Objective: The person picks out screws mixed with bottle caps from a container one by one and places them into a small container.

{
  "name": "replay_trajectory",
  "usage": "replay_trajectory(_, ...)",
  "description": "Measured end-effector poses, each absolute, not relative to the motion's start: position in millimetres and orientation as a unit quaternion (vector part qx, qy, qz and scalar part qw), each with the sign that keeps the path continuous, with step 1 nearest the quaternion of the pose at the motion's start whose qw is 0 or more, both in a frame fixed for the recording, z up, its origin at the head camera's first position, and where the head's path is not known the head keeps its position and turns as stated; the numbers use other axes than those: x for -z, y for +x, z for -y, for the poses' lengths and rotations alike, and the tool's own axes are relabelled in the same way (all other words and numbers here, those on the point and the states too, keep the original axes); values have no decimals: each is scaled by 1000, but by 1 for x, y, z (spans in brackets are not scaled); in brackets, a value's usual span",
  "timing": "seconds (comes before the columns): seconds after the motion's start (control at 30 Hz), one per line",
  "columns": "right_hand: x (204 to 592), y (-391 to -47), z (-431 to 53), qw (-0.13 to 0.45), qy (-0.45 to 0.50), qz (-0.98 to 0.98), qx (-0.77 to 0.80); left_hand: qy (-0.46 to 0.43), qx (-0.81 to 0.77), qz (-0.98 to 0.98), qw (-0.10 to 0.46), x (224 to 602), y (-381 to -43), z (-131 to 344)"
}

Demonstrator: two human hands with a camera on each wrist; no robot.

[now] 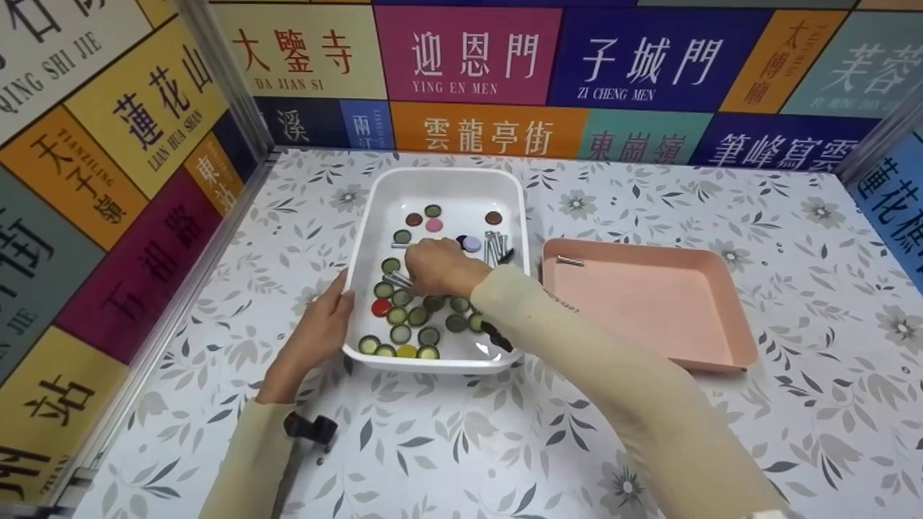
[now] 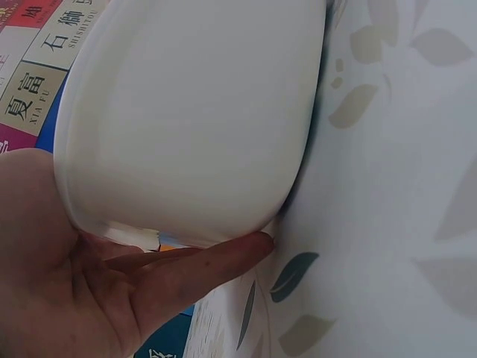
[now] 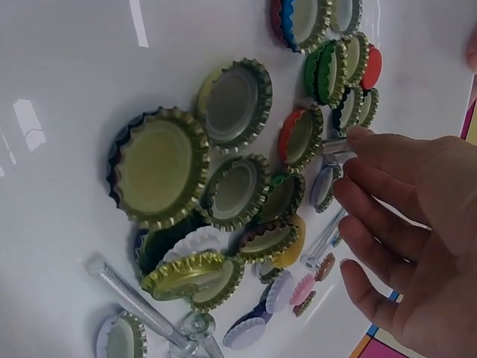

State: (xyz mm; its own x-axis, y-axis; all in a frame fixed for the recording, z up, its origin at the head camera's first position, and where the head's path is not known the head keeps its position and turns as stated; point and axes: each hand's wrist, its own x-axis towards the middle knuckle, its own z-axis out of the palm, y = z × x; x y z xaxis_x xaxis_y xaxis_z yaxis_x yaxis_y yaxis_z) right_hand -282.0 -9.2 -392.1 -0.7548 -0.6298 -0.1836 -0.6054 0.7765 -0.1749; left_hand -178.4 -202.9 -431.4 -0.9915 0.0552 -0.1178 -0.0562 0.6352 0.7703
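Observation:
My left hand (image 1: 324, 321) holds the left side of a white tray (image 1: 366, 216), its thumb at the rim. In the left wrist view the fingers (image 2: 209, 265) lie along the tray's outer wall. My right hand (image 1: 443, 267) reaches down into this tray, knuckles up. In the right wrist view its fingertips pinch the end of a metal bolt (image 3: 334, 147) among crown bottle caps (image 3: 302, 138); part of the bolt is hidden. Loose bolts (image 1: 396, 281) lie beside the hand, and more bolts (image 1: 496, 246) lie together at the tray's right side.
A pink tray (image 1: 649, 288) stands right of the white one, with a bolt (image 1: 570, 260) near its back left corner; my right forearm crosses its front left. Printed sign panels (image 1: 469, 54) rise behind the flower-patterned tabletop (image 1: 433, 440) and at both sides.

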Motion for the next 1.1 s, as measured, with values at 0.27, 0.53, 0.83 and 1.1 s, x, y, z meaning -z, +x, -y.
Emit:
replay_trajectory(0.27,398,-281,8,124,-314,-940,43,-1,-427,-902,65,430,-178,202)
replay_trajectory(0.53,401,-281,9,125,-310,-941,46,14,-440,-896,51,434,-177,202)
replay_trajectory(0.83,404,-282,12,125,-298,-945,57,15,-443,-895,44,434,-177,204)
replay_trajectory(1.1,405,-281,12,123,-295,-946,50,15,-445,-894,46,433,-177,204)
